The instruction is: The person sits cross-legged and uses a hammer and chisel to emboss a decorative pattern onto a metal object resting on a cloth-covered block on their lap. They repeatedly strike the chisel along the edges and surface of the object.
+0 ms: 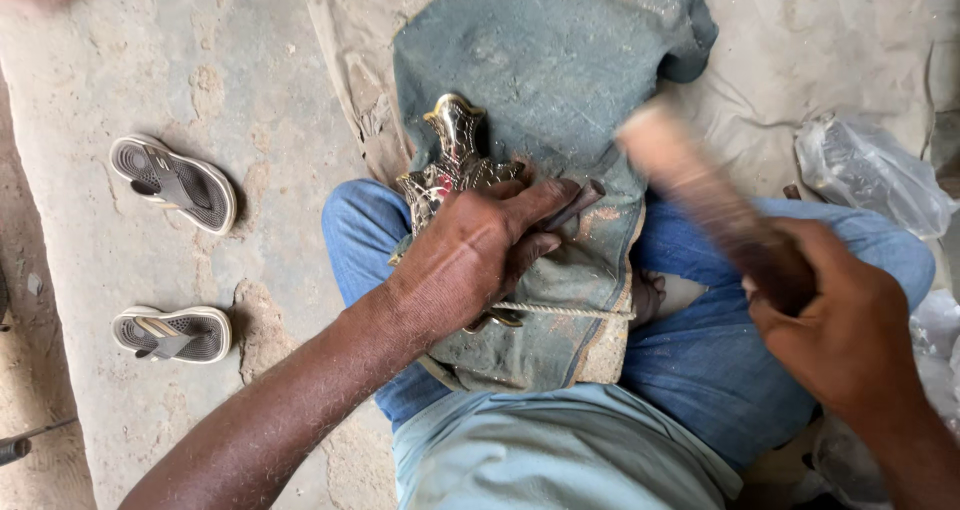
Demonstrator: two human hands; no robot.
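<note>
My left hand (478, 252) presses down on a shiny brass figure (452, 155) that lies on a dusty blue-grey cloth (545, 65) spread over my lap. A thin dark tool (572, 206) pokes out between the fingers of that hand, its tip on the cloth. My right hand (852, 335) grips the dark end of a wooden handle (700, 185), which is raised and blurred with motion above the cloth's right side. A string (565, 311) crosses the cloth under my left hand.
Two grey sandals (175, 182) (172, 332) lie on the concrete floor at left. A crumpled clear plastic bag (872, 175) sits at right. My legs in blue jeans (700, 355) are crossed under the cloth. A beige sheet (800, 40) covers the ground beyond.
</note>
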